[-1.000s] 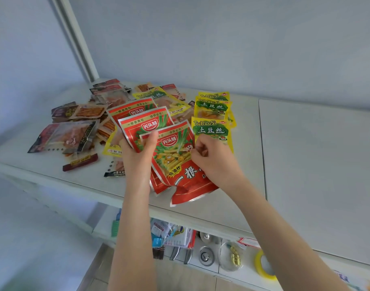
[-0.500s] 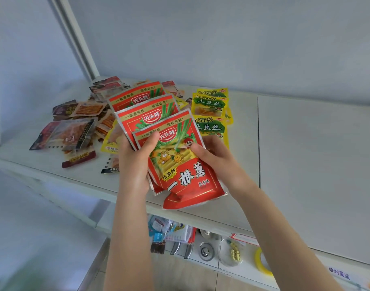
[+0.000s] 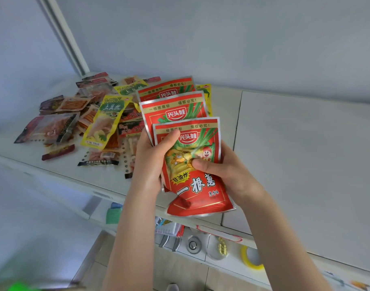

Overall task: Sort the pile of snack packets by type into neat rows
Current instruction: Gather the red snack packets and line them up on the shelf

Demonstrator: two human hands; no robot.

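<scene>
Three red snack packets [image 3: 198,185] are fanned in a stack, lifted above the white table's [image 3: 295,164] front edge. My left hand [image 3: 150,160] grips the stack's left side, thumb across the front packet's top. My right hand [image 3: 226,171] holds the right side, thumb pressed on the cartoon picture. A yellow-green packet [image 3: 104,122] lies on the pile [image 3: 79,114] to the left. More yellow-green packets [image 3: 208,99] peek out behind the red stack, mostly hidden.
Brown and clear packets [image 3: 47,127] spread over the table's left end. A dark red stick packet [image 3: 58,152] lies near the front edge. Below the table a shelf holds a yellow tape roll [image 3: 251,259], metal parts and a green item [image 3: 113,215].
Both hands have raised the three red packets and brought them nearer to me and to the right, squaring them into a tighter fan. The yellow-green packets behind are now mostly covered.
</scene>
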